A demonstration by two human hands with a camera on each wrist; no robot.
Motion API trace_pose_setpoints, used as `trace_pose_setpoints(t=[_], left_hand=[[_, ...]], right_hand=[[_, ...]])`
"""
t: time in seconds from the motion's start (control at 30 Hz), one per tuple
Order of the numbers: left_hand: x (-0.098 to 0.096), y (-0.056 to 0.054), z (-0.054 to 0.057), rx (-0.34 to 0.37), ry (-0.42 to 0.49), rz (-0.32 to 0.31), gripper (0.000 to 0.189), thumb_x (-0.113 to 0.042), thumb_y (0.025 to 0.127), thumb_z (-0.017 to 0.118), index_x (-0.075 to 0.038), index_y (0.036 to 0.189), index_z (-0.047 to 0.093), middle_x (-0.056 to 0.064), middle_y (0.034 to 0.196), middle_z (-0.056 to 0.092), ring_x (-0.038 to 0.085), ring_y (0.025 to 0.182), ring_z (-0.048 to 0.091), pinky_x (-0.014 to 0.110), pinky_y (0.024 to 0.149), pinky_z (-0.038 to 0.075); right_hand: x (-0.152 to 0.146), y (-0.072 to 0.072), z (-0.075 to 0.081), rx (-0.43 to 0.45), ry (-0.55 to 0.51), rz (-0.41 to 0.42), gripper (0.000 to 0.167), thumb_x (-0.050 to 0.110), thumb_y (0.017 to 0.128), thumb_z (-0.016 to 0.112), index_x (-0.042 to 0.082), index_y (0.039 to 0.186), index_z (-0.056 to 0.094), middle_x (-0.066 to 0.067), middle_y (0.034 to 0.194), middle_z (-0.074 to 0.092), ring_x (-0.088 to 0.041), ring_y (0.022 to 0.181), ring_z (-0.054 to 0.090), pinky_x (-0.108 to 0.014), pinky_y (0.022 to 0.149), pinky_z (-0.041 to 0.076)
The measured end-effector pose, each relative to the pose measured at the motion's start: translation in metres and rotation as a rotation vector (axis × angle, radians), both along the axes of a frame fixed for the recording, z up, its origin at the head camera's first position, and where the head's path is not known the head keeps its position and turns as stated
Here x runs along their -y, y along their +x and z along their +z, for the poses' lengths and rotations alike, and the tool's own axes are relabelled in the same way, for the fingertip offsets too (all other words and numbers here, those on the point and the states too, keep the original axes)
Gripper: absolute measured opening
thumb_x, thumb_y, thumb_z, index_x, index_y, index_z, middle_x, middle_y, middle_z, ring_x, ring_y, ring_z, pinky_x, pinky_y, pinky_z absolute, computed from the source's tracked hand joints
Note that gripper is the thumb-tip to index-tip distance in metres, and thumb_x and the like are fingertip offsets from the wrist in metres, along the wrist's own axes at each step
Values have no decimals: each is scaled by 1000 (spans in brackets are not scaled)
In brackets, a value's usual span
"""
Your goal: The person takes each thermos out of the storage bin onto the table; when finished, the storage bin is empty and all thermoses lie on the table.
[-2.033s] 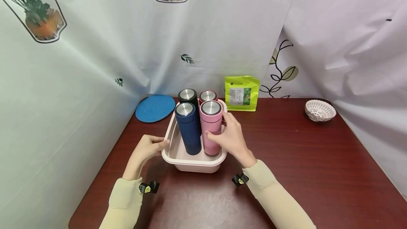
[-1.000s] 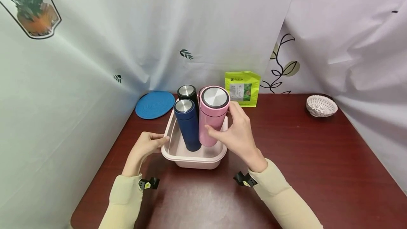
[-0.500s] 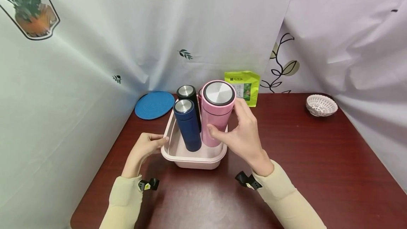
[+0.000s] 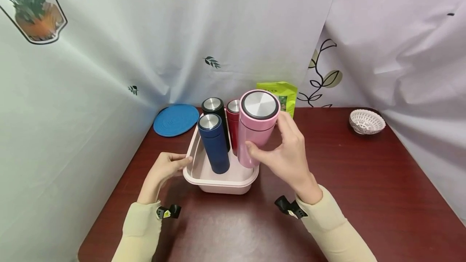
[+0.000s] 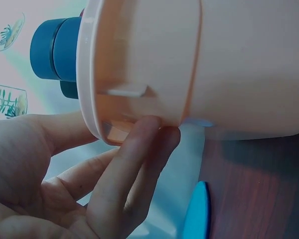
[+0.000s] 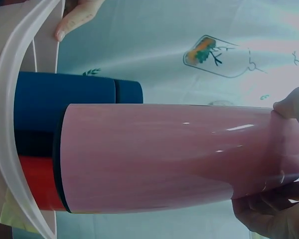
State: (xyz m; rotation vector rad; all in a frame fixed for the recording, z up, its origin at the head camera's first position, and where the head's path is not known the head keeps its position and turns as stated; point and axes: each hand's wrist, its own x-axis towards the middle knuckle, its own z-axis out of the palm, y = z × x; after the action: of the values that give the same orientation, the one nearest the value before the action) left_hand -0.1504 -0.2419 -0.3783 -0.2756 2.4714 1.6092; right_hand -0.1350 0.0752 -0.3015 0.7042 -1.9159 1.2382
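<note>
My right hand [image 4: 287, 163] grips a pink thermos flask [image 4: 255, 138], its steel-topped lid upward, thumb on the near side. In the right wrist view the pink flask [image 6: 164, 159] shows its dark-edged base at the tub's rim, raised above the tub floor. My left hand [image 4: 165, 171] pinches the left rim of a pale pink plastic tub [image 4: 222, 182], fingers under its lip in the left wrist view. Inside the tub stand a blue flask [image 4: 216, 148], a black flask [image 4: 220, 113] and a red flask [image 4: 232, 126], partly hidden behind the pink one.
A round blue mat [image 4: 176, 120] lies at the back left of the dark red table [image 4: 349, 197]. A green pouch [image 4: 287, 92] leans on the back curtain, partly covered by the pink flask. A white woven bowl [image 4: 367, 121] sits at the far right.
My right hand has lifted the pink flask from the tub floor and moved it rightward, uncovering more of the red flask. My left hand stays on the rim.
</note>
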Motion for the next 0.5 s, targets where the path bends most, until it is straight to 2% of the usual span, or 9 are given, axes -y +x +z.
trace_pose_setpoints(t=[0.5], left_hand=[[1, -1, 0, 25, 7, -9, 54, -23, 93, 67, 13, 131, 54, 32, 124, 60, 24, 97, 69, 42, 83, 59]], right_hand=[[-18, -10, -11, 47, -1, -84, 62, 18, 67, 87, 6, 123, 62, -8, 112, 63, -20, 106, 57, -25, 93, 47]])
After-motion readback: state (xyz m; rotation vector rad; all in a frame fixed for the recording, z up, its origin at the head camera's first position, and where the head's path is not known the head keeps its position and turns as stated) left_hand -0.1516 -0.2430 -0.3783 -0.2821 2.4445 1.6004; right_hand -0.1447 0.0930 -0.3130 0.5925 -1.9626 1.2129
